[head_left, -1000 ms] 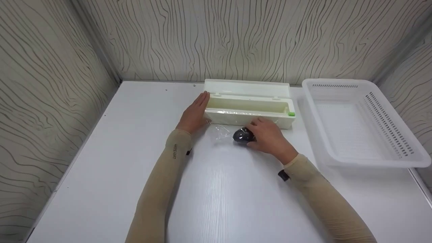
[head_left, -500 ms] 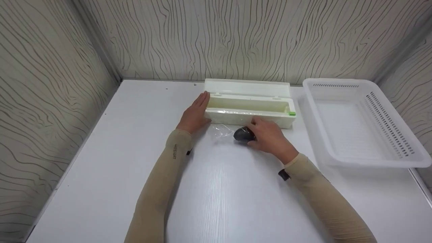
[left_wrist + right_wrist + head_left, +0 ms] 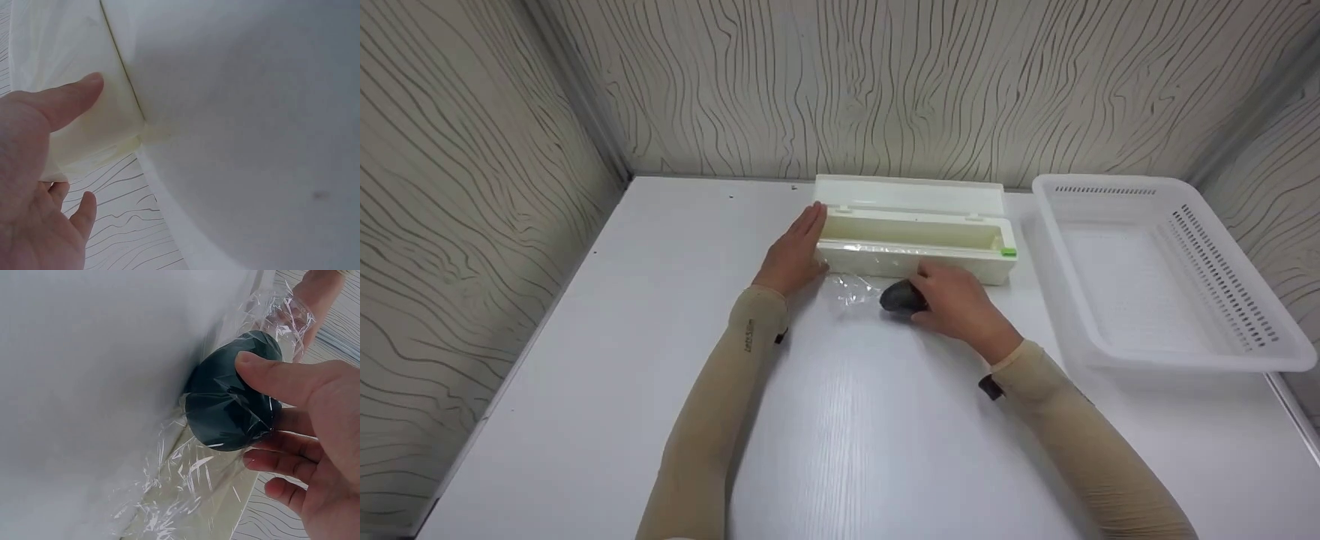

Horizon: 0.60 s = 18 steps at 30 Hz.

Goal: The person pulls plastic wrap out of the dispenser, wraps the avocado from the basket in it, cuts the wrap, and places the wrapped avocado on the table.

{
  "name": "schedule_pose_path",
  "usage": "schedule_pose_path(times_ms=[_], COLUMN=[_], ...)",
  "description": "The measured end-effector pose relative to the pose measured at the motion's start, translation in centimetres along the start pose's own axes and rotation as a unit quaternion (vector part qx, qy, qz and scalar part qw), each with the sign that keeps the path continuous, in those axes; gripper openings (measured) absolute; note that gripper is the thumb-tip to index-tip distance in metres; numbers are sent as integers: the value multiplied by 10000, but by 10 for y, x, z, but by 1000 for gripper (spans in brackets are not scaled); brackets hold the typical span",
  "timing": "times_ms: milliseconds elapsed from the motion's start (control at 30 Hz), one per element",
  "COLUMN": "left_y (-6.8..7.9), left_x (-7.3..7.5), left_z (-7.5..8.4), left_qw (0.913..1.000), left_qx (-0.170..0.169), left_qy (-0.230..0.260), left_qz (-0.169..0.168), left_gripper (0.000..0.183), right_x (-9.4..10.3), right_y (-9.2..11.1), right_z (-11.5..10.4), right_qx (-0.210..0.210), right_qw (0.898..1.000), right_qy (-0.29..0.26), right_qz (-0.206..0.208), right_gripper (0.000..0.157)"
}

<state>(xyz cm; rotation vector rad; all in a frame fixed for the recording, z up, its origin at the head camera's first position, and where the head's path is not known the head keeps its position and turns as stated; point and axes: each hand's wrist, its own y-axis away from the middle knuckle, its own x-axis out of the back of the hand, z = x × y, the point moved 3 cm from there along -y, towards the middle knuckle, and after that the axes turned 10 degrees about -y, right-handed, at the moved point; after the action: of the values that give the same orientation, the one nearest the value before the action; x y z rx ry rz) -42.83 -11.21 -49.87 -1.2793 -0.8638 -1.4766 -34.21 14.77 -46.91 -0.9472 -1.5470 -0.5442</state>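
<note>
My right hand (image 3: 956, 304) grips a dark, smooth, rounded object (image 3: 901, 298) in front of the box. In the right wrist view, clear cling film (image 3: 194, 467) lies over this rounded object (image 3: 225, 391), with the thumb on top and fingers curled beneath. The film runs back to a long white cling film dispenser box (image 3: 915, 262), whose lid stands up behind it. My left hand (image 3: 791, 255) rests against the box's left end, fingers straight. Its thumb lies flat on the front face of the box (image 3: 107, 121) in the left wrist view.
A white perforated plastic basket (image 3: 1072, 300) stands right of the box. A small green cutter slide (image 3: 1009, 253) sits at the box's right front edge. The white table (image 3: 825, 435) meets wood-patterned walls (image 3: 855, 90) at the back and sides.
The rounded object has tipped slightly in my right hand, and the loose film beside it has shifted. My left hand stays at the box's end.
</note>
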Motion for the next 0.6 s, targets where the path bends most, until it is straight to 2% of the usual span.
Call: schedule_pose_path(times_ms=[233, 600], left_y=[1, 0], left_x=[1, 1], left_z=[-1, -1], left_qw=[10000, 9999], left_qx=[4, -48], left_qy=[12, 103], left_qz=[-4, -19], left_gripper=[102, 92], right_x=[1, 1], right_y=[-1, -1], right_z=[1, 0], right_qx=[-48, -206], right_qw=[10000, 9995], right_qy=[-47, -231], right_qz=[23, 46], right_gripper=[56, 48])
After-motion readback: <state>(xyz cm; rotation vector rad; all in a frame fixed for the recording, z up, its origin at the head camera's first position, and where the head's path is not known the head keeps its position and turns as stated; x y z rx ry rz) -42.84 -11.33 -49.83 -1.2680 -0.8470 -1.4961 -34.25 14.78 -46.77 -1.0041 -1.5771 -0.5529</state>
